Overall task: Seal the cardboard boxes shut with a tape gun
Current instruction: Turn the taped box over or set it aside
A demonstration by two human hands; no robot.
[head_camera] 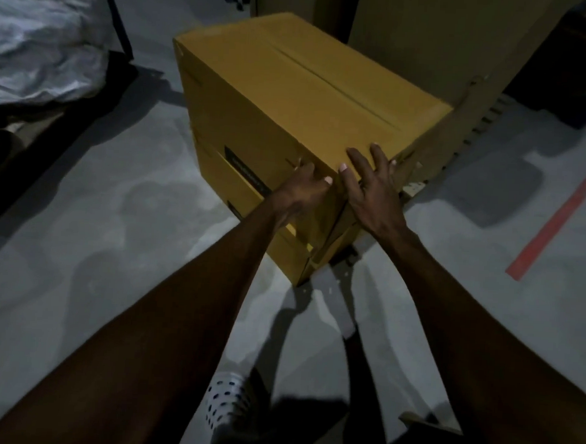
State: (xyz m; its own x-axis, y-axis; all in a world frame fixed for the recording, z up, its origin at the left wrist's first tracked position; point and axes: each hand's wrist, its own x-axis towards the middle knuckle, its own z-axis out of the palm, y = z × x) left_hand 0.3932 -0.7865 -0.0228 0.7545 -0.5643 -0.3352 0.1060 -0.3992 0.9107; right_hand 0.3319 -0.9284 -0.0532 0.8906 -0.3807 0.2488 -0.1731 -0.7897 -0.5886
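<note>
Down on the grey concrete floor [81, 227], going from the left, a crumpled pale plastic sheet [40, 38] is lying well away from the left hand [301, 191], up and to its left. That left hand is reaching forward with its fingers curled over the near top edge of the large yellow-brown cardboard box [291, 96], gripping it just left of the box's near corner, with the thumb lying along the top. Beyond the hand, the box's top flaps are lying closed, a seam running along the top away from both hands. Below the left hand, on the box's side, a dark label [243, 171] is showing. Just beside it, across the corner, the right hand [371, 192] is resting flat on the box top, fingers straight and spread. Beyond the right hand, taller brown cardboard [447, 36] is standing behind the box. Far to the right of that hand, a red tape stripe [556, 222] is crossing the floor. Beneath the forearms, a white perforated shoe [222, 401] is showing.
</note>
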